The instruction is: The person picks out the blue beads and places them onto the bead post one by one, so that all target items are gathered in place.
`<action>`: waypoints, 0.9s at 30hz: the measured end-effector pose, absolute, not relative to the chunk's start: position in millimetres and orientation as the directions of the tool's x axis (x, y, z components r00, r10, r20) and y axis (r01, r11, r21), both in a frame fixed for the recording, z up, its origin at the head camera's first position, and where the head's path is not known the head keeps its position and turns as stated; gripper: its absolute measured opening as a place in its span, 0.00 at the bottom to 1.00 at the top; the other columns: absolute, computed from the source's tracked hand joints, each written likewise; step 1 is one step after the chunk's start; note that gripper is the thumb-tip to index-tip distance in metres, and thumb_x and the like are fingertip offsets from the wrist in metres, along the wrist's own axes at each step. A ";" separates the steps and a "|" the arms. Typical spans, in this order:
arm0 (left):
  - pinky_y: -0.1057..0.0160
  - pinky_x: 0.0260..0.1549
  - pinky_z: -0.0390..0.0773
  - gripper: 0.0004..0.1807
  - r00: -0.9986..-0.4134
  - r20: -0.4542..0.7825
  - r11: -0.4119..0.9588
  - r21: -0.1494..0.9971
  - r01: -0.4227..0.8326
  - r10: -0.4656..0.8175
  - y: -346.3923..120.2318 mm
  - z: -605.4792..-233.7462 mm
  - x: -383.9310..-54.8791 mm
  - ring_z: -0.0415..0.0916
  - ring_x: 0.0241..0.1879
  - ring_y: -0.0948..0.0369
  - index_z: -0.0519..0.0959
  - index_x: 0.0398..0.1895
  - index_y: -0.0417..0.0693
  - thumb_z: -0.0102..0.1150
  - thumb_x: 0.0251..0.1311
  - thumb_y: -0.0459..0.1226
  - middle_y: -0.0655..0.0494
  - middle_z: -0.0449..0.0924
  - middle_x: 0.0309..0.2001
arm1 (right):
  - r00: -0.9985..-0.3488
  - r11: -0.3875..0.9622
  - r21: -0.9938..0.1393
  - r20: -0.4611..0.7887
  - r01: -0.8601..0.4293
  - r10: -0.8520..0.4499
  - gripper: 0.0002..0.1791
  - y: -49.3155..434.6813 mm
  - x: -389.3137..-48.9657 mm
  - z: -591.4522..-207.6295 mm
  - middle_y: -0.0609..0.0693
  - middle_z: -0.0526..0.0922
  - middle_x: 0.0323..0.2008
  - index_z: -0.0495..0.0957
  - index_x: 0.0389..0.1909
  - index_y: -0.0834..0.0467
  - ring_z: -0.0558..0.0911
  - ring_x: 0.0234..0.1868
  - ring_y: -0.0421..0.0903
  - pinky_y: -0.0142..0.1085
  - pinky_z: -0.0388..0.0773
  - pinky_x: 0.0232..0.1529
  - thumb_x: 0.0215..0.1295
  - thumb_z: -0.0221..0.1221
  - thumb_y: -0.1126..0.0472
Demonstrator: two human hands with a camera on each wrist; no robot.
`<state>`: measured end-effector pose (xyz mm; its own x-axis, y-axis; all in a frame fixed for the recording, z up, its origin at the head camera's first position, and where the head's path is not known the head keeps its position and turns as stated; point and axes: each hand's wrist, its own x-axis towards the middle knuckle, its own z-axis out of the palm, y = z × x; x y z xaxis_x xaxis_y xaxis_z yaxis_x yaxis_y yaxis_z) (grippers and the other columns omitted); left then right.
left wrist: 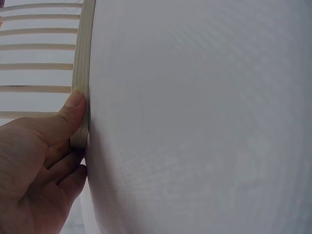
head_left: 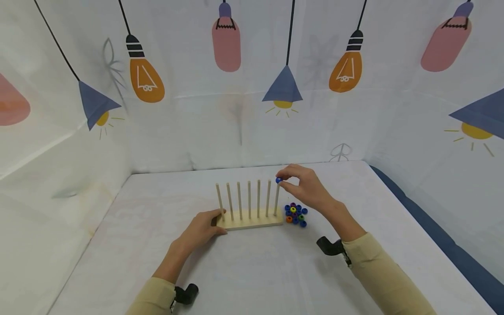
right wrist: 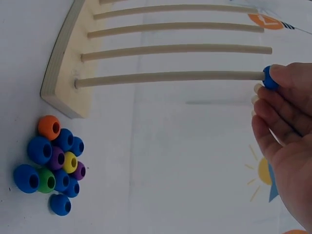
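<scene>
White cloth covers the bench (head_left: 252, 271). Nearest, the left hand (head_left: 202, 230) grips the left end of the pale wooden peg board (head_left: 252, 221), thumb and fingers curled on its edge. Just right of the board lies a heap of coloured plastic beads (head_left: 295, 214). Farther back, the right hand (head_left: 305, 186) pinches a small blue bead (head_left: 278, 180) at the tip of the rightmost thin wooden peg (head_left: 277, 199). Misaligned with its hole, the bead could slip free and roll across the cloth.
</scene>
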<state>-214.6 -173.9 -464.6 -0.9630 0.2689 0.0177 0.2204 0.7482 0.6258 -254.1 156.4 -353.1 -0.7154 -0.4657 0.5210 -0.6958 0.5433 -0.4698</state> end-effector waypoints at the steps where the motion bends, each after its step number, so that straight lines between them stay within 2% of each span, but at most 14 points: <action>1: 0.47 0.65 0.72 0.33 -0.963 0.018 0.748 0.626 0.221 0.269 -174.0 -464.6 -214.6 0.71 0.67 0.50 0.75 0.66 0.46 0.72 0.55 0.41 0.49 0.78 0.63 | -0.722 0.547 -0.475 0.514 -0.690 -0.464 0.10 156.3 -254.1 -353.3 0.47 0.86 0.41 0.84 0.45 0.56 0.83 0.44 0.44 0.42 0.83 0.48 0.63 0.66 0.66; 17: 0.48 0.65 0.72 0.33 -0.962 0.007 0.737 0.641 0.213 0.273 -174.6 -464.8 -215.2 0.71 0.67 0.51 0.75 0.66 0.46 0.71 0.56 0.42 0.49 0.78 0.64 | -0.790 0.533 -0.585 0.412 -0.612 -0.455 0.08 156.8 -255.3 -365.6 0.47 0.85 0.40 0.83 0.43 0.55 0.83 0.44 0.44 0.44 0.82 0.52 0.64 0.65 0.65; 27: 0.48 0.66 0.71 0.34 -0.962 0.010 0.740 0.637 0.216 0.272 -174.9 -464.1 -214.9 0.70 0.68 0.50 0.74 0.66 0.45 0.72 0.56 0.42 0.48 0.77 0.64 | -0.798 0.540 -0.593 0.374 -0.598 -0.473 0.04 156.8 -255.2 -376.9 0.48 0.85 0.39 0.83 0.38 0.54 0.82 0.42 0.44 0.47 0.83 0.50 0.64 0.66 0.64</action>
<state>-214.9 -174.9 -464.1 -0.9622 0.2722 0.0096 0.2158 0.7403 0.6367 -255.2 156.8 -376.9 -0.7977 -0.4731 0.3739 -0.5979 0.5397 -0.5927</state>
